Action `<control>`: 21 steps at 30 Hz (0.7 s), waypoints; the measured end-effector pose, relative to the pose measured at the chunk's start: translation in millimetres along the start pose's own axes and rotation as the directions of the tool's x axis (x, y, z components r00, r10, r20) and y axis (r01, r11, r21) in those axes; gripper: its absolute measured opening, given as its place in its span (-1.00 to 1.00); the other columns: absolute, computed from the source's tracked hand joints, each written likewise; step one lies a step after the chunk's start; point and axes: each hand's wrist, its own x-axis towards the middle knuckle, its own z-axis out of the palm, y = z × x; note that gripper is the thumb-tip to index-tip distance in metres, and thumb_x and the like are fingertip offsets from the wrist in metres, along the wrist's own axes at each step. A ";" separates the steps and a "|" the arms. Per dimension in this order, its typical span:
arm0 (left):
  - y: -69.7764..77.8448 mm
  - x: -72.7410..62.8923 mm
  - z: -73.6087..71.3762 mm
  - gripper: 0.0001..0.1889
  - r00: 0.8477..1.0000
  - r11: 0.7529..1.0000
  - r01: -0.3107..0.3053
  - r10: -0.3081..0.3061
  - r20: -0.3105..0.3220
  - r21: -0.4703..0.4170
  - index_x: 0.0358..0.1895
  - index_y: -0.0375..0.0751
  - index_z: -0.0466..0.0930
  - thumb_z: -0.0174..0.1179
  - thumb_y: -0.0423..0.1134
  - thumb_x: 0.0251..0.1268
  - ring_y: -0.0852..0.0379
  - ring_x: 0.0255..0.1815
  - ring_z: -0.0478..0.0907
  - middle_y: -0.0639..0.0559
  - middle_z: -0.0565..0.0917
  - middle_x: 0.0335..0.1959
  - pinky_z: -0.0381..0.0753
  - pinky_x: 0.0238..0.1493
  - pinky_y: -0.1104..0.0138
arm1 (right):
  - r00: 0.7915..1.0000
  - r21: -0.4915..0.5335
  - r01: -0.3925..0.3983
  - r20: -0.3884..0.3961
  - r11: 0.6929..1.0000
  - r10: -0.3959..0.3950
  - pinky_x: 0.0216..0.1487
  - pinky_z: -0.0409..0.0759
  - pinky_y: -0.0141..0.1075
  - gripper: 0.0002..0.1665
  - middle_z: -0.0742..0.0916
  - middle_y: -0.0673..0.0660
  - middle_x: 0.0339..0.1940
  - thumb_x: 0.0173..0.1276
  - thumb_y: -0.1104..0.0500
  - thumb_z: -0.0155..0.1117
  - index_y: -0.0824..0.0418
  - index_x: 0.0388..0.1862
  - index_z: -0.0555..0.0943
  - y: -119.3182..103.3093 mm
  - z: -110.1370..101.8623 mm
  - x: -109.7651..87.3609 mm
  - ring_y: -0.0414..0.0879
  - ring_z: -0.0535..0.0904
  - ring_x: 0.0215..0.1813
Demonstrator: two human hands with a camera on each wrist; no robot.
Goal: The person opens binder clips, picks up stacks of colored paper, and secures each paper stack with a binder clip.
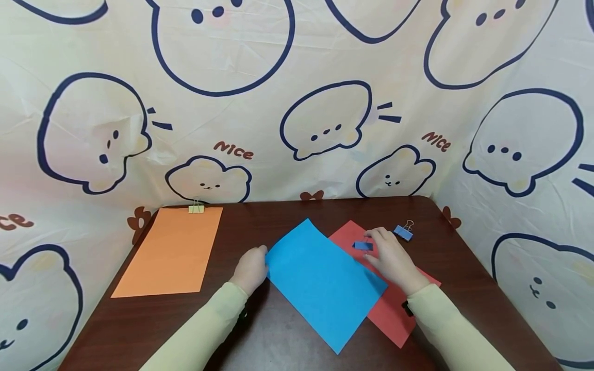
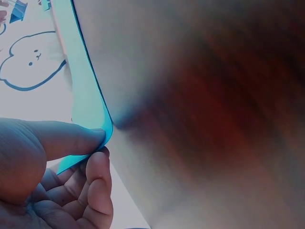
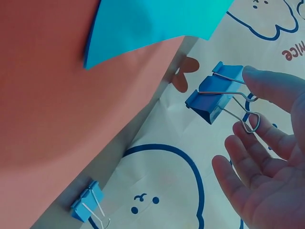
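My left hand (image 1: pixel 252 268) pinches the left corner of a blue sheet of paper (image 1: pixel 325 283) between thumb and fingers. In the left wrist view the paper (image 2: pixel 88 81) bends at the thumb tip. A red sheet (image 1: pixel 394 309) lies partly covered by the blue one. Above the red sheet my right hand (image 1: pixel 392 257) holds a blue binder clip (image 1: pixel 363 246) by its wire handles. The right wrist view shows thumb and fingers at the handles of this clip (image 3: pixel 214 98), its mouth pointing toward the papers.
A second blue binder clip (image 1: pixel 403 233) lies at the back right of the dark wooden table (image 1: pixel 153 330). Over on the left is an orange sheet (image 1: pixel 171 252), a pale yellow binder clip (image 1: pixel 196 208) on its far edge. Behind hangs a cartoon-printed cloth (image 1: pixel 260 123).
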 end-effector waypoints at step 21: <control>0.9 -1.4 -0.8 -0.94 1.000 1.000 0.008 -0.008 0.012 0.013 -0.22 -0.37 0.58 0.17 -0.55 0.37 0.09 -0.47 0.49 -0.06 0.53 -0.51 0.56 -0.37 0.25 | 0.999 -0.015 0.042 0.035 0.999 -0.041 0.03 0.74 -0.08 -0.36 0.63 0.20 0.12 0.27 0.21 0.56 0.24 0.29 0.51 -16.3 13.3 7.2 0.08 0.58 0.12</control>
